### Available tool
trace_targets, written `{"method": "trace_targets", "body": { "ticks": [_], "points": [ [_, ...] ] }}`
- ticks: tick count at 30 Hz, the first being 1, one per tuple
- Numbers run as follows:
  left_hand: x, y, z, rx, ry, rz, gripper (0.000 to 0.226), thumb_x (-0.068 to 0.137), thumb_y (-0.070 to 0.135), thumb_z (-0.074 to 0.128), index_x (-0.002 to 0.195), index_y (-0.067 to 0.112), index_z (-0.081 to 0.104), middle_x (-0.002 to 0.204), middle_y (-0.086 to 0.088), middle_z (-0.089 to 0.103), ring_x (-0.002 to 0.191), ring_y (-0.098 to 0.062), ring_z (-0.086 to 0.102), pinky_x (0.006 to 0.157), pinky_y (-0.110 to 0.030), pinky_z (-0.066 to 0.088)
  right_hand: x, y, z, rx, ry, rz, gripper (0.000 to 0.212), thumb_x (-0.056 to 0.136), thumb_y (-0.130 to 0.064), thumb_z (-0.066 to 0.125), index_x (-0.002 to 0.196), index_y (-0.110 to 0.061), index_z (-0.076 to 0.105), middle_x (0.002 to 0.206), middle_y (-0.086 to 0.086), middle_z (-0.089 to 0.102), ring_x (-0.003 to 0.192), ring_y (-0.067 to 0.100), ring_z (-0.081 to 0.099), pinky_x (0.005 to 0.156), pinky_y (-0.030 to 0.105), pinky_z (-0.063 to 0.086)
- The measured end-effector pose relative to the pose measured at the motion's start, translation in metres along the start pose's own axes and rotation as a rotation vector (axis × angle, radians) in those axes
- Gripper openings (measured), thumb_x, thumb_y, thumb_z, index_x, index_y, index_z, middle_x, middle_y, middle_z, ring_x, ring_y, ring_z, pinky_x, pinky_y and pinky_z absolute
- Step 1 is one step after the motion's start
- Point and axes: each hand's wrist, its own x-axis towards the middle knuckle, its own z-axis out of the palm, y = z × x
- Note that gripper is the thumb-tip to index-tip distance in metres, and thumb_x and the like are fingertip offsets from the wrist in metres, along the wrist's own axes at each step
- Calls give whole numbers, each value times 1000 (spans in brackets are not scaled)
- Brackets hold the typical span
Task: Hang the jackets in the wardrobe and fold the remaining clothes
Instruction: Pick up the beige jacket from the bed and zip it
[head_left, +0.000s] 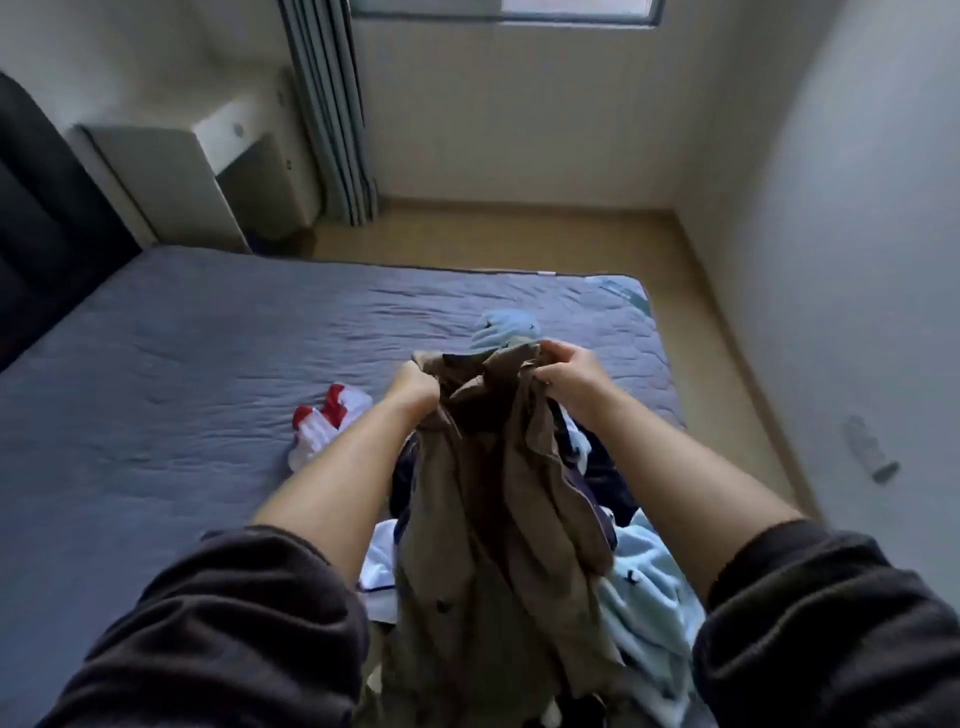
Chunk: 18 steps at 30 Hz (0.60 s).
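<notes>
The left hand (413, 389) and right hand (569, 376) are gripping a brown jacket (498, 519). It is hiding clothes (644, 582) underneath.

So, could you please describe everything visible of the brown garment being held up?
The brown garment is thin, matte khaki fabric, darker in its inner folds. It hangs crumpled and bunched, with long creases. The left hand and right hand each grip its top edge, holding it above the bed. Its lower part drapes over light blue clothing and a dark navy piece. Its type is unclear.
</notes>
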Motion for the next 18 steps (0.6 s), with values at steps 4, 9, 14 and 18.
{"method": "trace_targets", "body": {
  "ticks": [4,9,14,18],
  "points": [
    [37,-83,55,62,-13,-108,44,97,25,48,133,1,42,136,-17,49,128,-33,45,101,-33,37,27,111,15,18,-80,95,72,84,15,52,147,-12,34,113,-2,61,92,10,61,80,26,48],
    [41,-201,119,82,-42,-241,54,90,23,55,138,6,38,139,-17,42,124,-34,45,97,-33,40,31,244,9,-186,-46,251,74,84,4,56,149,-20,31,140,3,45,100,7,52,81,18,48],
    [1,-301,172,198,-204,-221,27,89,13,55,116,9,57,120,-10,61,111,-26,55,91,-30,42,8,345,-17,-437,21,399,54,85,3,52,136,-12,48,138,10,52,125,21,49,98,26,39],
    [-21,-328,194,198,-184,-203,26,88,10,54,113,13,60,110,-4,63,103,-23,57,82,-27,40,6,372,-37,-543,70,425,43,85,-2,49,126,-11,56,128,10,59,118,25,54,99,30,40]
  ]
}}
